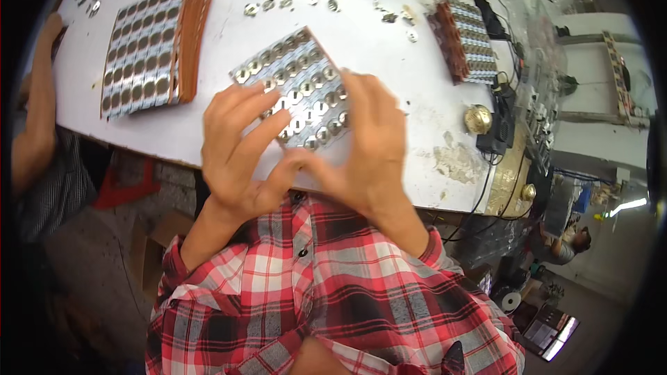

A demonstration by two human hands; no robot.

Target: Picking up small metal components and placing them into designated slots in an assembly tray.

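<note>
A square circuit board panel (295, 73) lies tilted on the white table, carrying rows of small round silvery metal pieces. Over its left side, my left hand (236, 146) spreads its fingers, the tips above or touching the pieces. My right hand (379, 142) lies along the panel's right edge with fingers stretched out and slightly blurred. Both thumbs nearly meet at the near corner, which they partly hide. Whether either hand presses on the panel, I cannot tell. Nothing shows held in either hand.
A tall stack of similar panels (142, 52) with brown edges stands left, a smaller stack (472, 42) far right. Loose metal pieces (267, 3) are scattered at the back. A round brass-coloured object (478, 119) sits beside black devices and cables. Another person's arm (40, 90) reaches in at left.
</note>
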